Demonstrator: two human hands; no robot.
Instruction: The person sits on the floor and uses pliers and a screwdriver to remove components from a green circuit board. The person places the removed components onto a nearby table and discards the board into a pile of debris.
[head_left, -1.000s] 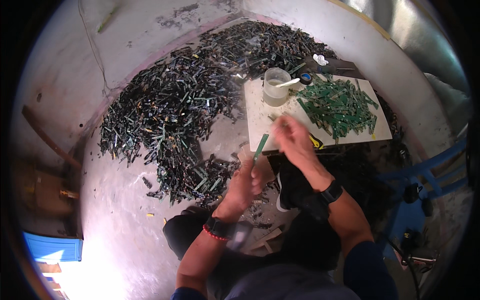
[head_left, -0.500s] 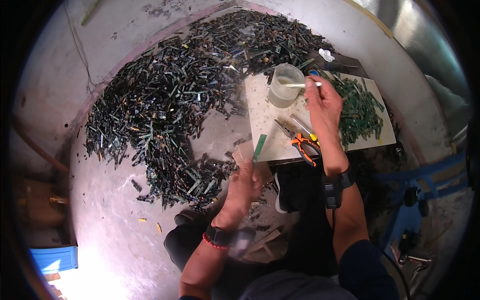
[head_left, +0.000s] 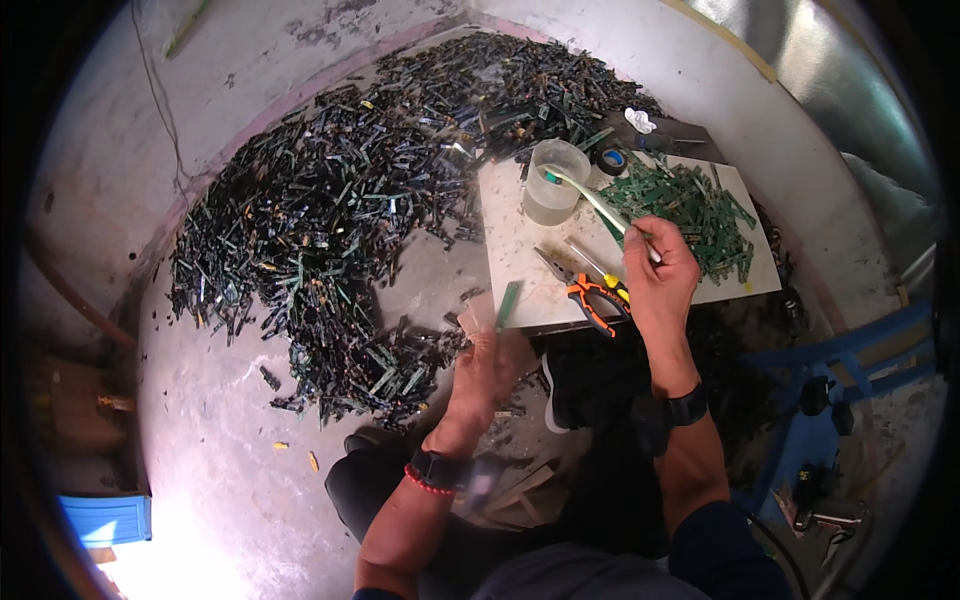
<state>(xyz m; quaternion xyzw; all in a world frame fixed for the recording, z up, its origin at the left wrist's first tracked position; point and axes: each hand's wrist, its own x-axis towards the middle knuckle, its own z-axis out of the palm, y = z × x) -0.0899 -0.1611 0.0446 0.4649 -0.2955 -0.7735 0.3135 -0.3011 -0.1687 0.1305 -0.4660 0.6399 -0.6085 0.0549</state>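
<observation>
Closed round a white toothbrush is my right hand, above the right part of a pale board. The brush's head, with green bristles, is at the mouth of a cloudy plastic cup that has liquid in it. My left hand, just off the board's near left corner, pinches a narrow green circuit board strip, which points up and away from me. Orange-and-black pliers and a yellow-handled screwdriver lie between my hands.
Many similar green strips are heaped on the pale board, near a roll of tape. A large heap of dark strips covers the floor at left and back. A blue stool stands at right.
My right hand has moved down and toward me, drawing the toothbrush's head up to the cup's mouth. My left hand still holds the strip, nearly in place. The view has shifted slightly.
</observation>
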